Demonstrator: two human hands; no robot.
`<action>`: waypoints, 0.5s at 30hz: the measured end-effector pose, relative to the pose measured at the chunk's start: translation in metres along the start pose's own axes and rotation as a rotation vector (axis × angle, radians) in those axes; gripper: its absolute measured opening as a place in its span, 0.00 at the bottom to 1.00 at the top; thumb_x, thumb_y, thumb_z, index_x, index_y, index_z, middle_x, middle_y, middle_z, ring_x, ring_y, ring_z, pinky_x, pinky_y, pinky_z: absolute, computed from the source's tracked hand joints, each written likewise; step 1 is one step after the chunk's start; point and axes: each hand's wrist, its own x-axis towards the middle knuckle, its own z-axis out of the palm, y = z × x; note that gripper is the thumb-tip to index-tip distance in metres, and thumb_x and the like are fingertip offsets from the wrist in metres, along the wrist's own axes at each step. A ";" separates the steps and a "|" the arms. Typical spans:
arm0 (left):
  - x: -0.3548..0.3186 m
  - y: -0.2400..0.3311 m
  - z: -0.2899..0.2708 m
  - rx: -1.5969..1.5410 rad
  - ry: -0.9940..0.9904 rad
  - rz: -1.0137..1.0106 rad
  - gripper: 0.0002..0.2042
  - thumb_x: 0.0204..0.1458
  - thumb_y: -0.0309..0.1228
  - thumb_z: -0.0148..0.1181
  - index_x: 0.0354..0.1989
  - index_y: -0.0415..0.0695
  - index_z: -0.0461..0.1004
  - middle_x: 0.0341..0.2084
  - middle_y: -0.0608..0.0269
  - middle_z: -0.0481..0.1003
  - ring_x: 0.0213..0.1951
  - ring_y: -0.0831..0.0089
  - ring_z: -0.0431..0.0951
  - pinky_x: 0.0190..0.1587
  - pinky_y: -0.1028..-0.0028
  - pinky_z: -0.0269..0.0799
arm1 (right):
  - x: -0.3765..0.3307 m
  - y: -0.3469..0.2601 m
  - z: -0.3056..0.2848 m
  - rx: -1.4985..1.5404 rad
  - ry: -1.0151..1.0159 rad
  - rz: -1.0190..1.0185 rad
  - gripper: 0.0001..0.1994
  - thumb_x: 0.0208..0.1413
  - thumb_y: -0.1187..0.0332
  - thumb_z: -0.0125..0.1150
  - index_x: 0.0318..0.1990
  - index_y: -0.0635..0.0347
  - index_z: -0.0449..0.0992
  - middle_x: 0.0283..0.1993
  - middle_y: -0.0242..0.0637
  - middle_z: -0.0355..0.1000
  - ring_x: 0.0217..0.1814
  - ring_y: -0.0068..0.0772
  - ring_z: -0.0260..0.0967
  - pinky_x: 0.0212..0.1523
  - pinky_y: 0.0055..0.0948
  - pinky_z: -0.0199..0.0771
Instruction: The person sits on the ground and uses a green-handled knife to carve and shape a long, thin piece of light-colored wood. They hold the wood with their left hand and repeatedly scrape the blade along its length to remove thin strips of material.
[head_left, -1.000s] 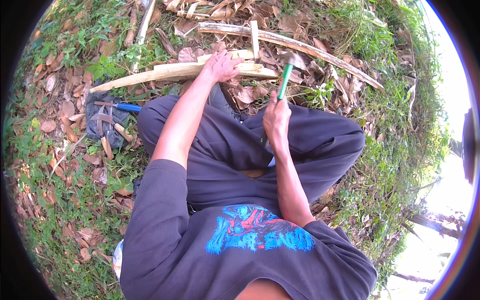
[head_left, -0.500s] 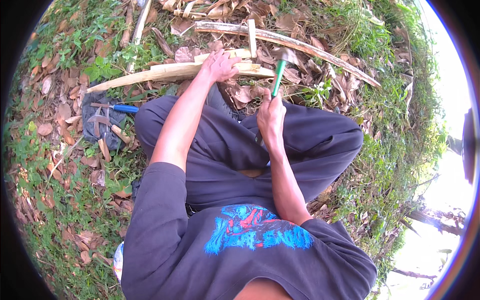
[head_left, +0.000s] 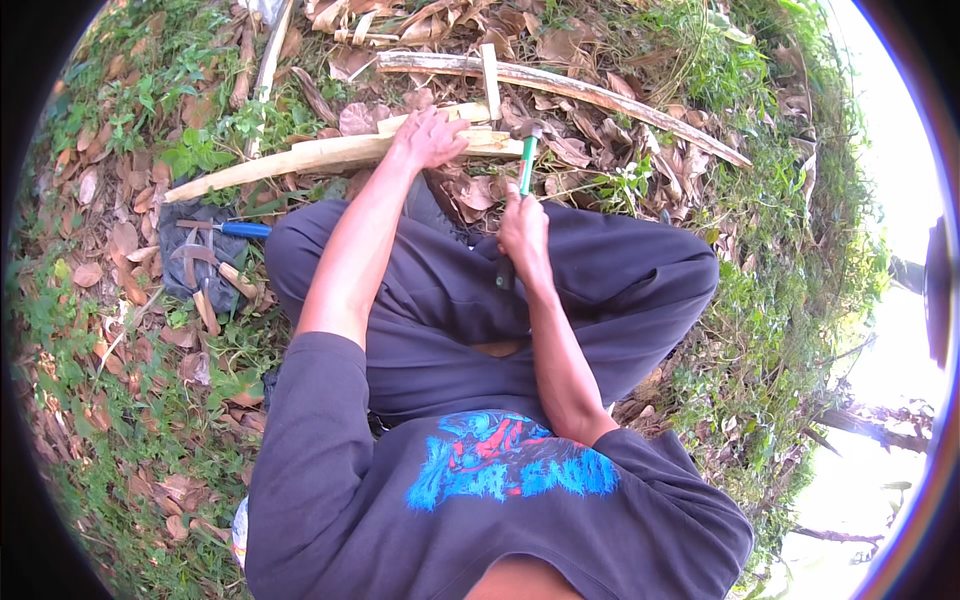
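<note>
A long, pale, curved strip of split wood lies across the ground in front of my folded legs. My left hand grips it near its right end, fingers draped over the top. A shorter wooden piece lies against its far side, partly under the fingers. My right hand is closed round a hammer with a green and dark handle. The hammer's metal head is at the strip's right end; whether they touch, I cannot tell.
Beyond lies a long curved stick with a short upright wood piece crossing it. On a dark cloth at left rest a blue-handled tool and a sickle-like blade. Dry leaves and grass surround me.
My right hand has brought the hammer left and slightly down, its head now at the strip's right end. The left hand stays on the wood. The whole view has shifted slightly.
</note>
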 end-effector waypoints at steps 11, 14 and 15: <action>-0.005 0.002 0.009 -0.052 0.035 -0.015 0.22 0.58 0.49 0.51 0.60 0.60 0.70 0.48 0.53 0.74 0.54 0.54 0.72 0.57 0.47 0.67 | -0.014 -0.006 -0.016 -0.127 -0.010 -0.118 0.24 0.69 0.53 0.46 0.32 0.70 0.67 0.17 0.49 0.67 0.18 0.42 0.70 0.20 0.42 0.67; -0.004 0.002 0.012 -0.055 0.058 0.004 0.22 0.57 0.48 0.52 0.59 0.58 0.70 0.48 0.52 0.74 0.53 0.53 0.72 0.55 0.46 0.68 | -0.037 -0.009 -0.015 -0.003 0.164 -0.218 0.20 0.70 0.55 0.47 0.37 0.67 0.66 0.17 0.50 0.66 0.17 0.44 0.68 0.20 0.43 0.63; -0.003 0.001 0.013 -0.049 0.079 0.008 0.22 0.57 0.48 0.52 0.59 0.58 0.71 0.48 0.52 0.74 0.53 0.53 0.73 0.54 0.45 0.68 | -0.038 -0.005 -0.012 0.034 0.214 -0.255 0.19 0.70 0.55 0.47 0.38 0.67 0.66 0.17 0.50 0.66 0.17 0.47 0.67 0.21 0.44 0.63</action>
